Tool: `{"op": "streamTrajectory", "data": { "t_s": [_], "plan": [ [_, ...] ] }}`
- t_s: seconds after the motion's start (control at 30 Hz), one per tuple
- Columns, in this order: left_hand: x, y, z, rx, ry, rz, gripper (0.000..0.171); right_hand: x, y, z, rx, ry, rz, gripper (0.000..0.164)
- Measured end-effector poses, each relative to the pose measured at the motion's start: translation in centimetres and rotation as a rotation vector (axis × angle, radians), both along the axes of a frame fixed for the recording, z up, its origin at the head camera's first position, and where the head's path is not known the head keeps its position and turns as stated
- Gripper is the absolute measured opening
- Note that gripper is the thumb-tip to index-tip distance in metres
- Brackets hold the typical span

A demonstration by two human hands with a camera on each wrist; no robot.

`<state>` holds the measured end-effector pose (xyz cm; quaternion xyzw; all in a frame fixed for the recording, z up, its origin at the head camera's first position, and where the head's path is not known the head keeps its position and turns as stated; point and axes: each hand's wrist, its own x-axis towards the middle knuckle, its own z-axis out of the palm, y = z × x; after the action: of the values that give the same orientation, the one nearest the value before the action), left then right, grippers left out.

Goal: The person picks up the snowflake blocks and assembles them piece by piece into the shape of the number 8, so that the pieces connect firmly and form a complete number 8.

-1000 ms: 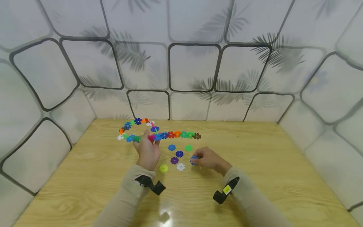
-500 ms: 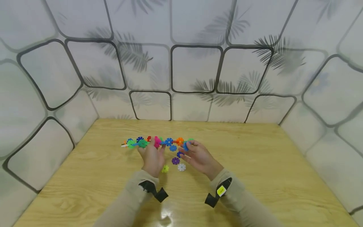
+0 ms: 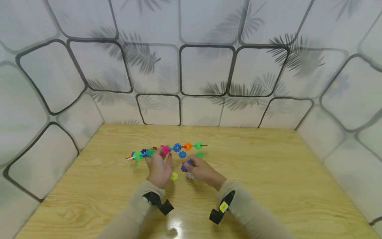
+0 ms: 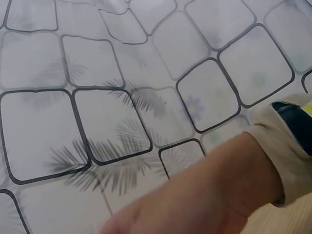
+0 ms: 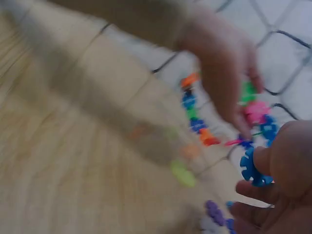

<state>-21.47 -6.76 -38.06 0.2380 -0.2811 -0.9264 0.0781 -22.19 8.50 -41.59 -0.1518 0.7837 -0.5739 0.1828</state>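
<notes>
My left hand [image 3: 159, 168] grips a linked chain of colourful notched flower discs [image 3: 177, 147] near a pink disc [image 3: 165, 149]. The chain is held up above the table; its looped part lies to the left, seen nearly edge-on, and a straight tail runs right. My right hand [image 3: 203, 171] pinches a blue notched disc [image 5: 250, 168] between thumb and fingers, apart from the chain and over the loose discs. A purple disc [image 3: 184, 168] and a white disc [image 3: 190, 176] lie partly under that hand. The left wrist view shows the other forearm and hand [image 4: 195, 195], blurred.
Loose on the wooden table [image 3: 268, 172] lie a blue disc [image 3: 182, 154], a green disc [image 3: 200, 154] and a yellow disc [image 3: 174, 176]. Patterned fabric walls [image 3: 206, 73] stand at the back and sides.
The chain has tilted, turning its loop from wide to nearly edge-on. My right hand rose left with the blue disc towards the chain's tail, then sank over the loose discs.
</notes>
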Motion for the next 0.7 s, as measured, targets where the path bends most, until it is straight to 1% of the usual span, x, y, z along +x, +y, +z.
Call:
{"op": "streamTrajectory", "data": {
  "t_s": [0.03,0.07,0.1,0.13,0.2,0.27,0.37,0.47,0.57,0.63,0.7],
  "plan": [
    [-0.1,-0.3,0.2,0.013,0.003,0.005,0.089,0.0,-0.3,-0.5,0.124,0.109,0.055,0.012],
    [-0.3,-0.6,0.5,0.021,0.006,0.011,0.091,-0.1,-0.8,-0.9,0.226,0.213,0.107,0.011],
    [-0.4,-0.9,0.7,0.029,0.010,0.014,0.092,-0.2,-1.3,-1.2,0.305,0.311,0.158,0.008],
    [-0.5,-1.2,0.8,0.035,0.013,0.017,0.092,-0.3,-1.8,-1.5,0.355,0.393,0.200,0.007],
    [-0.7,-1.8,1.2,0.032,0.021,0.026,0.091,-0.5,-2.8,-2.0,0.417,0.506,0.256,0.005],
    [-0.8,-2.2,1.4,0.018,0.024,0.028,0.088,-0.8,-3.7,-2.3,0.474,0.567,0.281,0.006],
    [-0.9,-2.7,1.7,0.014,0.026,0.034,0.087,-1.6,-4.5,-2.9,0.589,0.590,0.269,0.010],
    [-1.0,-2.8,1.8,0.019,0.025,0.051,0.082,-2.7,-4.3,-4.0,0.700,0.596,0.244,0.017],
    [-1.0,-2.7,1.8,0.015,0.022,0.062,0.072,-3.8,-3.2,-5.1,0.748,0.596,0.224,0.022],
    [-1.1,-2.5,1.7,0.013,0.019,0.064,0.063,-4.5,-2.1,-5.5,0.756,0.599,0.209,0.024],
    [-1.1,-2.5,1.7,0.014,0.021,0.063,0.060,-5.1,-0.7,-5.9,0.752,0.589,0.188,0.026]
  ]
}}
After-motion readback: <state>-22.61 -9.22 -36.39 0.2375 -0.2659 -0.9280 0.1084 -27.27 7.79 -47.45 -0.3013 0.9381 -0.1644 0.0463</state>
